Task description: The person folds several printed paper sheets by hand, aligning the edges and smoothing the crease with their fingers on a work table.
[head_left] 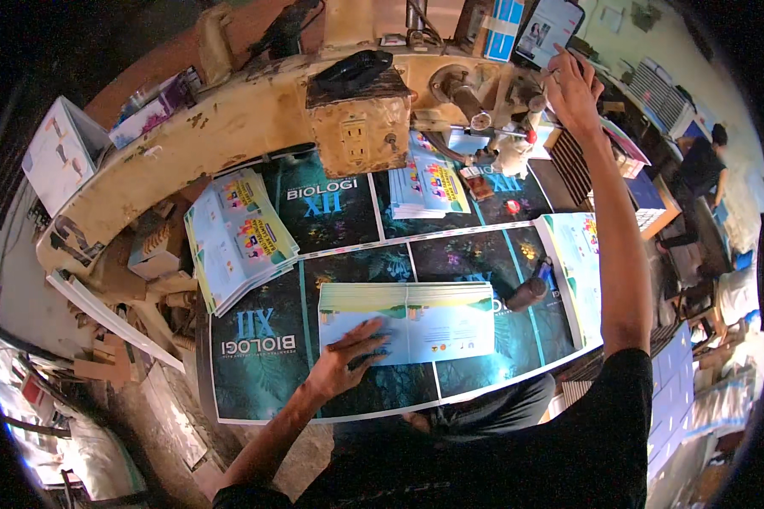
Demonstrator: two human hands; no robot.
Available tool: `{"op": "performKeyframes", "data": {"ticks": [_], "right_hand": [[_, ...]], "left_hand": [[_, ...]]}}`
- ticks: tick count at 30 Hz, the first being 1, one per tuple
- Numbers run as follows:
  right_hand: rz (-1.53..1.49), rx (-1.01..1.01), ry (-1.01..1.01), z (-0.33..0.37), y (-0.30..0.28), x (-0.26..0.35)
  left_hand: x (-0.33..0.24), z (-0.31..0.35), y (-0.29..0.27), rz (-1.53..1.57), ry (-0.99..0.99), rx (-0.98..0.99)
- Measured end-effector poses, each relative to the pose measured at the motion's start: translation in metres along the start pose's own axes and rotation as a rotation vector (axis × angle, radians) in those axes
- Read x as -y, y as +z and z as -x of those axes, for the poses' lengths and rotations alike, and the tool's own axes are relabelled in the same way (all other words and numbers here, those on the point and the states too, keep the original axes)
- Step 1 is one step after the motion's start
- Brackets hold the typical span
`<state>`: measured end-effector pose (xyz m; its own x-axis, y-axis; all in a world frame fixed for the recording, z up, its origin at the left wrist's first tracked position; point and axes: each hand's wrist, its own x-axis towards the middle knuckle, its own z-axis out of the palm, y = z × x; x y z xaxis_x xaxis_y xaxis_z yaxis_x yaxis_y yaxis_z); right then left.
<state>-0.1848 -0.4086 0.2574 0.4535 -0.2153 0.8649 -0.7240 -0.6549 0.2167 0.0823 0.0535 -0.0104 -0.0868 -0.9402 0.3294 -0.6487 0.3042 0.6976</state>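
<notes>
The person's left hand (pixel 348 360) lies unclenched, fingers extended, on the left part of a staggered pile of printed sheets (pixel 450 331), which sits near the middle of the front edge of the desk (pixel 560 182). The right hand (pixel 573 89) is raised past the back right corner, fingers bent beside a phone (pixel 550 34); whether it grips it cannot be told. Another pile (pixel 239 237) lies fanned along the left edge; dark posters (pixel 365 386) lie underneath.

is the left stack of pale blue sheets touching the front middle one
Apart: the head view shows some of the dark printed sheet between the left stack and the front middle stack.
</notes>
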Motion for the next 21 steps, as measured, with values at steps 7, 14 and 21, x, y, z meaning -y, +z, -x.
{"op": "performKeyframes", "data": {"ticks": [7,14,21], "right_hand": [[-0.067,-0.05,0.164,0.037,-0.032,0.029],[-0.62,0.742,0.657,0.202,-0.108,0.102],[-1.099,0.537,1.162,0.277,-0.111,0.133]], "left_hand": [[0.0,-0.018,0.0,-0.123,-0.018,0.109],[-0.019,-0.047,-0.04,-0.335,-0.029,0.261],[0.019,-0.049,-0.028,-0.102,-0.009,0.226]]}}
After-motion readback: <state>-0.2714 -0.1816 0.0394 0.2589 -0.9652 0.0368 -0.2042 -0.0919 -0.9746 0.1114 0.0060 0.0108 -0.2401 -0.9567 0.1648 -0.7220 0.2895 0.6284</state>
